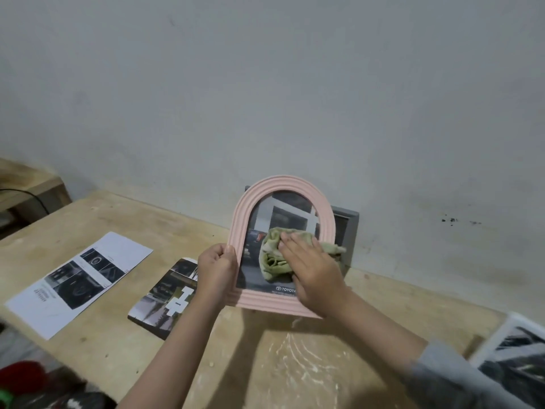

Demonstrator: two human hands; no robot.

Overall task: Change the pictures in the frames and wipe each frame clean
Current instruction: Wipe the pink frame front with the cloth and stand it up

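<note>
**Pink frame wiped above the tabletop**

Pink and arched, the picture frame [283,246] was held upright above the wooden tabletop [124,222], its left edge gripped by the left hand [216,268]. The right hand [312,270] pressed a green cloth [272,255] on the glass, fingers straight and close together. A grey frame [349,231] leaned on the wall behind; printed sheets [79,280] lay left.

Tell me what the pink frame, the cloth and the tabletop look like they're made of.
Pink frame: likely moulded plastic or resin, matte, with even ridges. Cloth: soft woven fabric, pale green, crumpled into folds under the right hand. Tabletop: unfinished light wood or plywood, scuffed, with whitish smears.
</note>
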